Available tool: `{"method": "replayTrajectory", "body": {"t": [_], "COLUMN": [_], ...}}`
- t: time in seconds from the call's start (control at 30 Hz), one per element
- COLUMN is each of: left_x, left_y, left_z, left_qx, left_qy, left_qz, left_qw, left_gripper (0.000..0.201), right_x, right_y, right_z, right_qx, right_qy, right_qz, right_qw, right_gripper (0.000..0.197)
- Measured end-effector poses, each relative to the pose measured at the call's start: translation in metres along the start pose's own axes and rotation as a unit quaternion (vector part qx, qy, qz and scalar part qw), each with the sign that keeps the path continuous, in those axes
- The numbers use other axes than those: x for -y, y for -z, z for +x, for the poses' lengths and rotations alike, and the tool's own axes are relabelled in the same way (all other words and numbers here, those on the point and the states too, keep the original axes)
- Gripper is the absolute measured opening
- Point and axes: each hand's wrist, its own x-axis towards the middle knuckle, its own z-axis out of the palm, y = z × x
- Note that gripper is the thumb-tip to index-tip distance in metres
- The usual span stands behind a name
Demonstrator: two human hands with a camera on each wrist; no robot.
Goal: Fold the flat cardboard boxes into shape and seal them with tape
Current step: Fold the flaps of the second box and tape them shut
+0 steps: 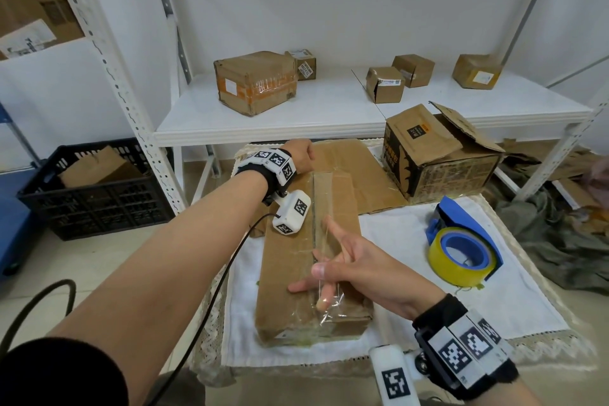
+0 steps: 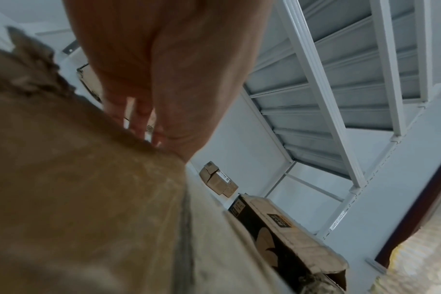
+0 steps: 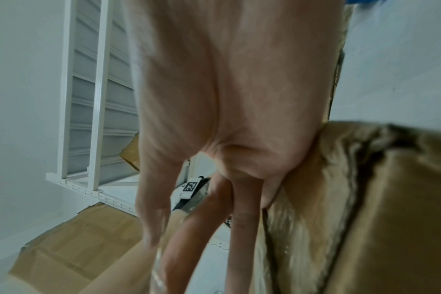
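A folded brown cardboard box (image 1: 286, 273) lies lengthwise on a white cloth (image 1: 412, 241). A strip of clear tape (image 1: 319, 208) runs along its top seam, and its near end is loose and crinkled. My left hand (image 1: 300, 155) holds the box's far end, with the fingers bent over the far edge and their tips hidden. In the left wrist view, the left hand (image 2: 164, 79) reaches past the cardboard (image 2: 76, 199). My right hand (image 1: 349, 264) is spread on the near part of the top, straight fingers on the tape. The right wrist view shows these fingers (image 3: 242, 228) beside the box (image 3: 378, 199).
A blue dispenser with a yellow tape roll (image 1: 461, 250) sits on the cloth to the right. An open printed box (image 1: 441, 158) stands at the back right on flat cardboard (image 1: 369, 175). Behind is a white shelf (image 1: 329, 122) holding several boxes. A black crate (image 1: 92, 188) is on the floor at left.
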Motion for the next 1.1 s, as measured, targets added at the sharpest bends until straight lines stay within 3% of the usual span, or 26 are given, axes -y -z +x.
{"method": "replayTrajectory", "body": {"t": [0.07,0.17,0.4,0.7,0.93,1.1], "left_x": [0.000,-0.005,0.006,0.016,0.010,0.010], "left_y": [0.002,0.009,0.020,0.010,0.011,0.015], "left_z": [-0.002,-0.008,-0.027,-0.042,-0.065,-0.073], "left_qx": [-0.038,-0.039,0.020,0.078,0.001,-0.020], "left_qy": [-0.020,-0.056,-0.089,-0.106,-0.171,-0.149], "left_qz": [-0.028,-0.072,0.013,0.032,0.011,0.022], "left_qw": [0.999,0.995,0.996,0.991,0.985,0.988], "left_gripper": [0.028,0.008,0.028,0.031,0.029,0.027], "right_x": [0.000,0.000,0.000,0.005,0.007,0.015], "right_y": [-0.001,-0.003,-0.004,-0.014,-0.021,-0.033], "right_z": [0.000,-0.001,-0.002,-0.006,-0.010,-0.012], "right_qx": [-0.001,-0.002,0.003,-0.036,-0.074,-0.107], "right_qy": [-0.001,0.002,0.015,-0.004,0.009,0.013], "right_qz": [0.003,0.009,0.042,0.024,0.030,0.008], "right_qw": [1.000,1.000,0.999,0.999,0.997,0.994], "right_gripper": [0.107,0.109,0.106,0.117,0.103,0.105]}}
